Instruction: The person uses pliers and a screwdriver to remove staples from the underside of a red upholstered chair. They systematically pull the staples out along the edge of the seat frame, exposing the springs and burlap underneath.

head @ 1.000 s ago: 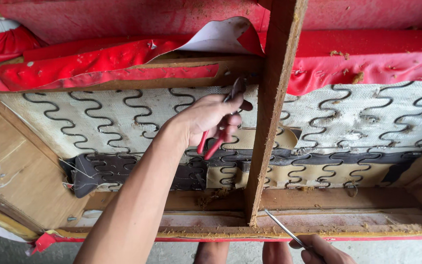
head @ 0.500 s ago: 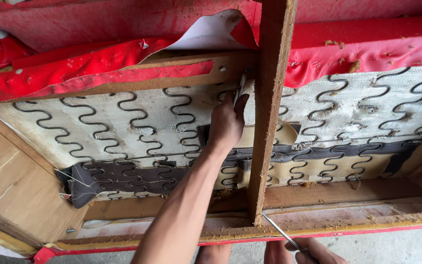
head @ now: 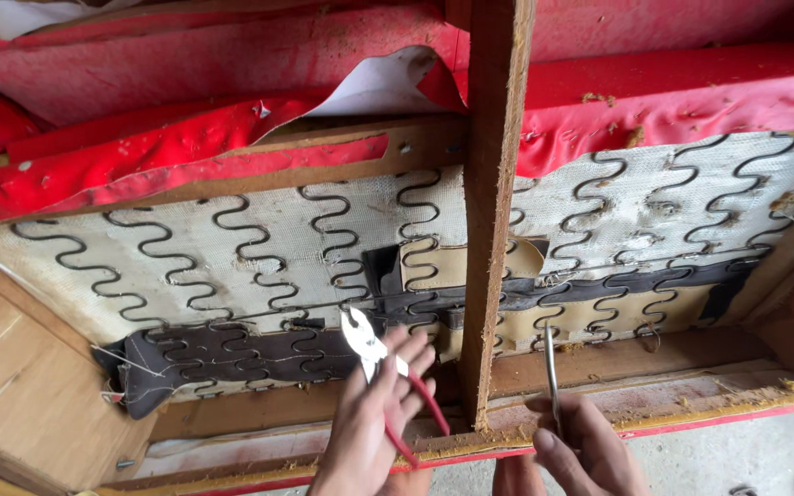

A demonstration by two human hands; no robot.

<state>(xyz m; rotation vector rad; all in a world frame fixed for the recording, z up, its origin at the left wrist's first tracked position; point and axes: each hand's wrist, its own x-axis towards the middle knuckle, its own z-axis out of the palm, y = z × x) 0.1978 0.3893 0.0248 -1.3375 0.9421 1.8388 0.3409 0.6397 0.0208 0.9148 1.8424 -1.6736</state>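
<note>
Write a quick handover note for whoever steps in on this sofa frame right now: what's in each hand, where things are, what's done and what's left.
Left hand: holds red-handled pliers, jaws pointing up near the zigzag springs.
Right hand: grips a thin metal rod-like tool, tip up beside the wooden centre brace.
Done: red cover is peeled back, exposing springs and webbing.
Left: springs and dark strap are still attached to the frame.

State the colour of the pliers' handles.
Red, on the pliers in the left hand; head view.

Two bare hands (head: pixel 374 418), no gloves, sleeves, rings or watch.
</note>
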